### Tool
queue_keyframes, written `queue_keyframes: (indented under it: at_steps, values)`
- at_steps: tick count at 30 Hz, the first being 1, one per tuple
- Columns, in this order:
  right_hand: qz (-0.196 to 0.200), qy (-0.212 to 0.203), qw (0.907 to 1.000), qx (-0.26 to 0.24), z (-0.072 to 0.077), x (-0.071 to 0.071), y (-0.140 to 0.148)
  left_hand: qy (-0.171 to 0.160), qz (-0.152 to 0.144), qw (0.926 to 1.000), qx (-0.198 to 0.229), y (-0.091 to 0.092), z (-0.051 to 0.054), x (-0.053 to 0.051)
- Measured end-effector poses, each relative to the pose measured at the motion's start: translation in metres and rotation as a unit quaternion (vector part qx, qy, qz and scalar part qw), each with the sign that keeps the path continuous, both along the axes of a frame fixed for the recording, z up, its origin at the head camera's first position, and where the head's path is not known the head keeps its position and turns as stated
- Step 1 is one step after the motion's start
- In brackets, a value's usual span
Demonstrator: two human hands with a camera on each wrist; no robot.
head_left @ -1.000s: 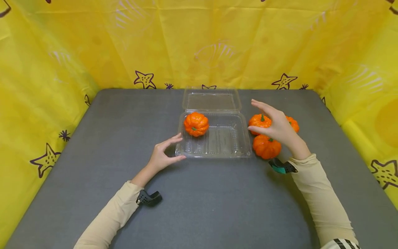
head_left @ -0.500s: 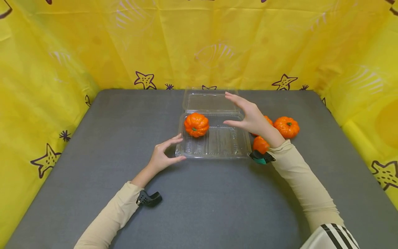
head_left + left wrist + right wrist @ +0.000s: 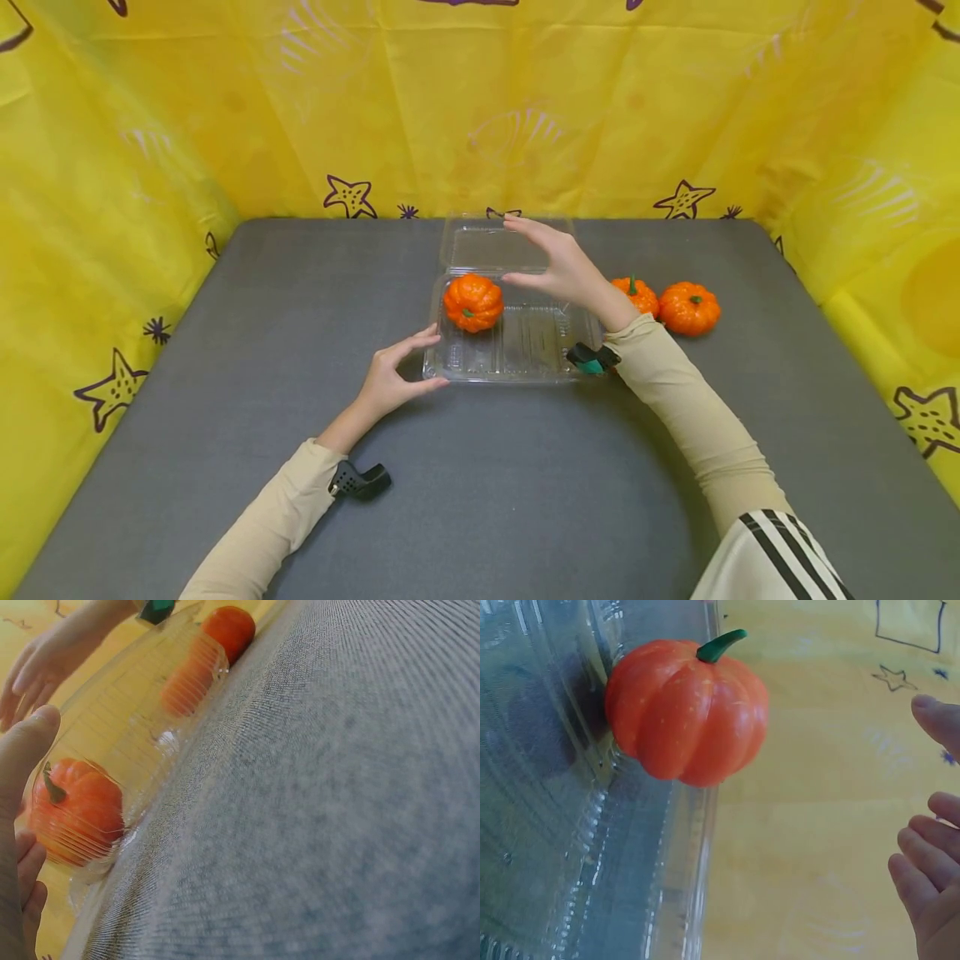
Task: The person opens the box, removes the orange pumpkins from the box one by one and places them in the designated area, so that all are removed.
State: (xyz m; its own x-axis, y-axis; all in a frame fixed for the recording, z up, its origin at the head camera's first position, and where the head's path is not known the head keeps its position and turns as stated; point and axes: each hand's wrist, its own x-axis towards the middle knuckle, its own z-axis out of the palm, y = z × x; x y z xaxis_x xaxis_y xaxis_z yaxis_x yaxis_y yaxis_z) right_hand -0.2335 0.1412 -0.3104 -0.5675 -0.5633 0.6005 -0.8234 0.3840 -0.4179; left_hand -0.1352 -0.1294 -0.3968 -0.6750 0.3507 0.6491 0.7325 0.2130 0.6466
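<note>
A clear plastic clamshell container point(image 3: 525, 379) lies with its lid point(image 3: 480, 250) folded back. Inside, at its left, sits an orange pumpkin point(image 3: 473, 303) with a green stem; the right wrist view shows this pumpkin point(image 3: 686, 712) up close. My left hand point(image 3: 390, 371) is at the container's left edge, thumb and fingers spread apart; the left wrist view shows the thumb point(image 3: 30, 746) near the wall. Above the container, right of the pumpkin, my right hand point(image 3: 558, 262) hovers with thumb and fingers apart, holding nothing.
Right of the container, two more pumpkins stand: one point(image 3: 637, 296) partly behind my right forearm, another point(image 3: 690, 308) beside it. The front pumpkin of that group is mostly hidden by the right sleeve. A yellow patterned cloth point(image 3: 517, 83) surrounds the grey table point(image 3: 480, 483).
My right hand has moved left from over the pumpkin group to above the container, beside the pumpkin inside. My left hand has stayed at the container's edge.
</note>
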Motion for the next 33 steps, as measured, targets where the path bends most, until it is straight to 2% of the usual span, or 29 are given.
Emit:
queue_keyframes:
  at_steps: [7,13,20,29,33]
  values:
    - [0.007,-0.035,0.9991,0.025,-0.007,-0.009,-0.013,-0.007,0.002,1.0000,-0.003,0.001,0.000,-0.001]
    - [0.009,-0.074,0.9965,0.038,-0.023,-0.013,-0.014,-0.004,0.003,1.0000,-0.003,0.004,0.001,0.001]
    - [0.032,-0.071,0.9953,0.057,-0.042,-0.016,-0.016,0.001,-0.004,1.0000,0.001,0.004,0.000,0.001]
    - [0.048,-0.084,0.9932,0.065,-0.049,-0.019,-0.019,0.002,-0.003,1.0000,0.001,0.001,0.000,0.000]
    - [0.049,-0.074,0.9931,0.077,-0.051,-0.020,-0.019,0.000,-0.001,1.0000,0.000,0.000,0.000,0.000]
